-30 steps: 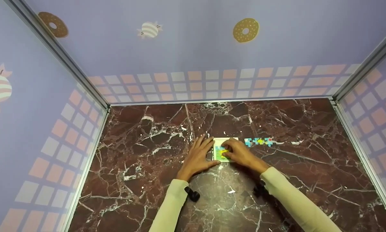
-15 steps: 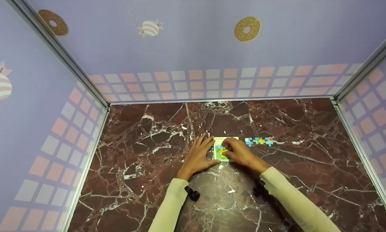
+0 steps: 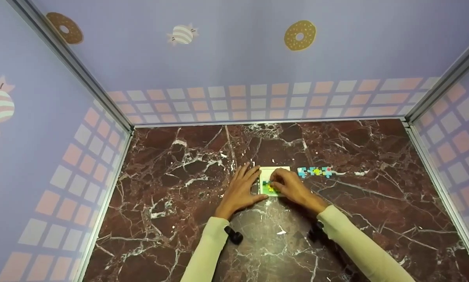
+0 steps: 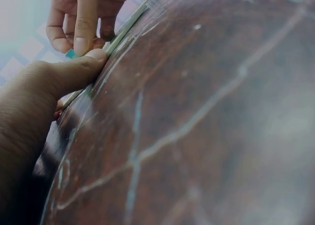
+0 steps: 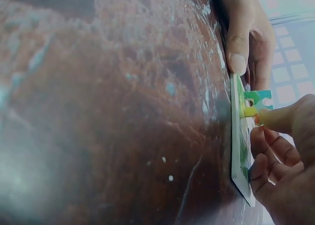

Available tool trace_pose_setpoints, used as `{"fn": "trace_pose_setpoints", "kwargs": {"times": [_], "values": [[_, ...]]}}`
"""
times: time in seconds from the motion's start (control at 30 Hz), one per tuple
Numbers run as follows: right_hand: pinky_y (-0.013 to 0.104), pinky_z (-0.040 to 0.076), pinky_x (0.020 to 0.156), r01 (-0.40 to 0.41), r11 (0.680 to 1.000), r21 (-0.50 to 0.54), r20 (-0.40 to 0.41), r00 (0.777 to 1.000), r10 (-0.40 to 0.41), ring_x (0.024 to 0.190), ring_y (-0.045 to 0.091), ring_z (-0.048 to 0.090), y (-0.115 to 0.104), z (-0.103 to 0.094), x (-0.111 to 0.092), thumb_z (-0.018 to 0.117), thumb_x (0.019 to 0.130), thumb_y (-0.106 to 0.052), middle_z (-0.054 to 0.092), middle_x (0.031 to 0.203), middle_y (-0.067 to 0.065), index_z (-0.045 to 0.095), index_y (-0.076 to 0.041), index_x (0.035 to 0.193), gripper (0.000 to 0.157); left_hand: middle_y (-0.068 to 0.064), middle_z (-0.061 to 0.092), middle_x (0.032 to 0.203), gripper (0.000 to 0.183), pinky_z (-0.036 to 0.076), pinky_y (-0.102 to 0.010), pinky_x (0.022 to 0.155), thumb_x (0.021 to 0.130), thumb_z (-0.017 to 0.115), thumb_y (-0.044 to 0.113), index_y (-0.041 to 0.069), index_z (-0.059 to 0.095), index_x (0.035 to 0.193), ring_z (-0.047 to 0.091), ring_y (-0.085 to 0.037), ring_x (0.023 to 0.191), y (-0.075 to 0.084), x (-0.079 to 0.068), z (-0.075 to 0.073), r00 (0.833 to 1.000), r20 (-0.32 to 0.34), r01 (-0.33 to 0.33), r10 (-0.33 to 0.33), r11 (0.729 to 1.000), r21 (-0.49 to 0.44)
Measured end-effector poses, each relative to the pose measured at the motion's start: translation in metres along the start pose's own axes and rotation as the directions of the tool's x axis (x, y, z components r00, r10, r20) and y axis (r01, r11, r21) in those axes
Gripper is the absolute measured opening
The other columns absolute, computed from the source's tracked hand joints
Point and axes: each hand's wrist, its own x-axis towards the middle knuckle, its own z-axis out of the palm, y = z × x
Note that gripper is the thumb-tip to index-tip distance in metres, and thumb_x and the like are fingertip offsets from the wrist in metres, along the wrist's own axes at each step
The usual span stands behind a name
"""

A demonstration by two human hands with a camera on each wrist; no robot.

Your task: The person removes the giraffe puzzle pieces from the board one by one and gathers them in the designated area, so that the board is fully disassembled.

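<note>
A small square puzzle board (image 3: 266,171) with a pale rim and green puzzle pieces in its lower part lies flat on the table. My left hand (image 3: 240,190) rests spread at its left side, the thumb touching the near left corner. Over the board, my right hand (image 3: 292,187) pinches a green-and-teal puzzle piece (image 5: 260,98) between thumb and fingers. In the right wrist view this piece stands out at an angle from the board's face, beside a yellow part. Fingers hide much of the board's right half in the head view.
To the right of the board, several joined or closely set blue puzzle pieces (image 3: 316,171) lie in a row on the dark red marbled table (image 3: 179,243). Patterned wall panels (image 3: 234,58) enclose the back and both sides.
The piece under my right fingers has tilted up, and more of the board's pale surface shows above it. My right hand has shifted very slightly; my left hand has stayed still.
</note>
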Motion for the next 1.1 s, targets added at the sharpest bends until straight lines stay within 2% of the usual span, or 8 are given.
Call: {"fn": "trace_pose_setpoints", "kwargs": {"times": [0.3,0.5,0.67,0.8,1.1], "values": [[0.023,0.053,0.072,-0.013,0.995,0.095,-0.034,0.999,0.016,0.08,0.016,0.064,0.0,0.0,-0.006,0.079,0.095,0.007,0.075,0.092,0.008,0.073,-0.002,0.097,0.011,-0.005,0.037,0.178,0.101,0.008,-0.054,0.139,0.094,0.068,0.077,0.011,0.048,0.167,0.019,-0.035,0.169,0.0,0.0,0.0,1.0,-0.002,-0.002,0.002,1.0,0.003],[0.025,0.059,0.074,0.015,0.991,0.13,-0.064,0.998,-0.006,0.082,0.025,0.07,0.003,-0.003,-0.01,0.078,0.094,0.011,0.075,0.093,0.013,0.074,-0.001,0.099,0.013,-0.006,0.039,0.177,0.101,0.009,-0.055,0.139,0.094,0.068,0.077,0.01,0.049,0.167,0.019,-0.035,0.169,0.0,0.001,0.0,1.0,0.0,-0.003,0.003,1.0,0.008],[0.028,0.061,0.073,0.035,0.993,0.113,-0.111,0.994,-0.022,0.08,0.025,0.072,0.007,-0.011,-0.016,0.078,0.093,0.012,0.076,0.093,0.015,0.075,-0.002,0.1,0.016,-0.006,0.039,0.177,0.101,0.009,-0.055,0.139,0.093,0.068,0.078,0.01,0.05,0.166,0.019,-0.035,0.169,0.0,0.0,0.001,1.0,-0.001,-0.002,0.002,1.0,-0.011],[0.025,0.059,0.07,0.014,0.994,0.108,-0.138,0.99,0.001,0.078,0.022,0.071,0.009,-0.019,-0.022,0.079,0.093,0.011,0.077,0.094,0.015,0.075,-0.003,0.101,0.017,-0.005,0.039,0.177,0.101,0.008,-0.055,0.139,0.092,0.069,0.078,0.011,0.05,0.166,0.018,-0.035,0.169,-0.001,-0.001,0.001,1.0,0.0,0.005,-0.005,1.0,-0.015],[0.02,0.053,0.073,-0.021,0.994,0.103,-0.21,0.977,0.043,0.08,0.02,0.068,0.014,-0.036,-0.034,0.08,0.09,0.015,0.076,0.092,0.015,0.077,-0.002,0.099,0.019,-0.003,0.037,0.178,0.1,0.006,-0.052,0.14,0.093,0.07,0.076,0.013,0.048,0.168,0.016,-0.033,0.17,0.001,0.001,0.0,1.0,0.017,0.022,-0.022,1.0,-0.018]]}}
